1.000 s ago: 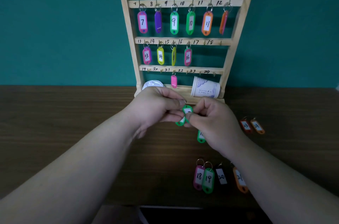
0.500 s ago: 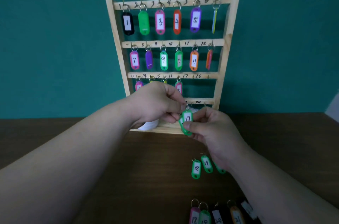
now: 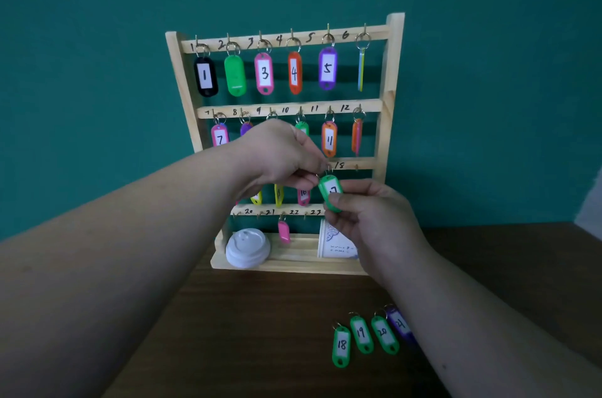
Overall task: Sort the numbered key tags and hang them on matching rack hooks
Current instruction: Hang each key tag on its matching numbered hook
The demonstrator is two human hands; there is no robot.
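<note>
Read 1 to 6 penned along top rail (image 3: 379,32), and matching numerals on tag 1 (image 3: 205,75), tag 3 (image 3: 264,73), tag 4 (image 3: 294,72) and tag 5 (image 3: 327,68) beneath. Made out 8 to 12 on second rail (image 3: 371,105) (first numeral there unclear), plus tag 7 (image 3: 220,137) and tag 11 (image 3: 329,139). Saw 18 on third rail (image 3: 368,163); 20, 21, 22, 23 on fourth rail (image 3: 277,212). On table (image 3: 260,332), read tag 18 (image 3: 341,346), tag 19 (image 3: 361,334), tag 20 (image 3: 384,334), tag 21 (image 3: 400,325). Caught only a 7 on held tag (image 3: 330,190). Could not read cup (image 3: 335,246) print.

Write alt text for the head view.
The left hand pinches the ring and the right hand grips the body of a green key tag at the third rail of a wooden rack. Tags 18, 19 and 20 lie on the table.
</note>
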